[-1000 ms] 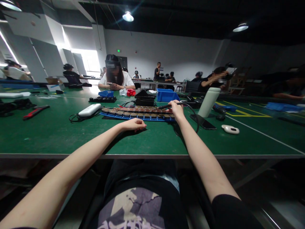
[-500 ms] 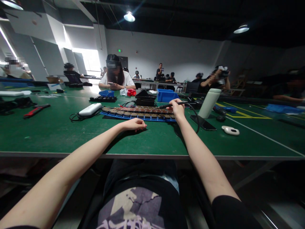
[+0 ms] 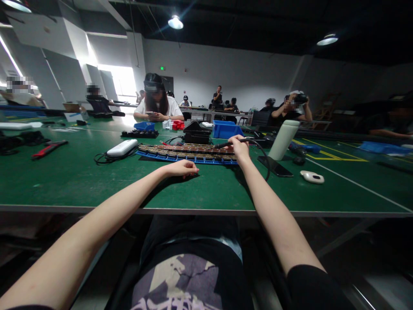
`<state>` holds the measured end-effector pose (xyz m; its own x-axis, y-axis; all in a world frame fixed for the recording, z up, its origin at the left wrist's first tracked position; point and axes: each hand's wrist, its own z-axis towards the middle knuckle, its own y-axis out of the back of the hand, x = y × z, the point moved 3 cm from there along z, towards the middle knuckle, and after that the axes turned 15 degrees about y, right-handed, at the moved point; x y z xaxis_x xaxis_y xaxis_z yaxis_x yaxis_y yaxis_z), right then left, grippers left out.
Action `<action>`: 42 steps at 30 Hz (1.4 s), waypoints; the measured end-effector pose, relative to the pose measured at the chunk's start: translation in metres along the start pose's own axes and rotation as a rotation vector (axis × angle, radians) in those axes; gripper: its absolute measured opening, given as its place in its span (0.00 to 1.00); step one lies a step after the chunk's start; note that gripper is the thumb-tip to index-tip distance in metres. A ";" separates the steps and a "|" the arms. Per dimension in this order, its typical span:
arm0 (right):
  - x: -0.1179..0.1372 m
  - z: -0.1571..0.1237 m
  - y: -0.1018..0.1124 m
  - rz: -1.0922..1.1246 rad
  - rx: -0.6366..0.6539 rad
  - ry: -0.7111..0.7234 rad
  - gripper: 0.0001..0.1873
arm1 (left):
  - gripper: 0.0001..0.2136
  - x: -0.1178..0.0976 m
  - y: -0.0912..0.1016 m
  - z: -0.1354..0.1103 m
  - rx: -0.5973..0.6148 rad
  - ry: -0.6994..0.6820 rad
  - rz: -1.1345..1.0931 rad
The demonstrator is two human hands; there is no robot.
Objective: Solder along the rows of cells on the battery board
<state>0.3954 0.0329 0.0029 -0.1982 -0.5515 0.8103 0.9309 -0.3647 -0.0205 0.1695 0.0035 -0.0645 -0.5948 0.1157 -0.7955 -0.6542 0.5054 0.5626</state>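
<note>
My right hand [image 3: 240, 149] is closed around the black handle of a soldering iron [image 3: 222, 145], whose cable loops away to the right. The iron points left, over a long blue tray [image 3: 193, 160] carrying rows of thin gold and reddish strips. Whether its tip touches them, I cannot tell. Just in front of the tray, my left hand [image 3: 182, 168] rests on the green table with its fingers curled together. Anything between those fingertips is hidden or too small to make out.
Left of the tray lie a white case [image 3: 122, 148] with a black cord and a red-and-black tool [image 3: 49, 150]. Behind it stand a black device [image 3: 196, 133] and a blue bin [image 3: 226, 128]. A pale green bottle [image 3: 284, 140], a phone [image 3: 275, 167] and a cream case [image 3: 312, 177] are right.
The soldering iron and my right hand have shifted very slightly left. My left hand stays where it was. In the background, a person at the right has moved their hands at head height.
</note>
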 end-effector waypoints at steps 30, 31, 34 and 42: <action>0.004 -0.001 0.004 -0.100 -0.002 -0.114 0.03 | 0.21 0.000 0.000 0.000 0.004 0.006 0.014; 0.004 -0.001 0.004 -0.100 -0.001 -0.113 0.03 | 0.21 0.000 0.000 0.000 0.003 0.007 0.013; 0.004 0.000 0.005 -0.103 0.000 -0.114 0.03 | 0.21 -0.001 0.000 -0.001 0.001 0.006 0.014; 0.003 0.000 0.005 -0.110 0.005 -0.115 0.03 | 0.21 -0.001 0.000 -0.001 0.002 0.008 0.006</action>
<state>0.3993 0.0300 0.0053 -0.2626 -0.4187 0.8693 0.9072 -0.4139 0.0748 0.1699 0.0024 -0.0631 -0.6021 0.1116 -0.7906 -0.6499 0.5067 0.5665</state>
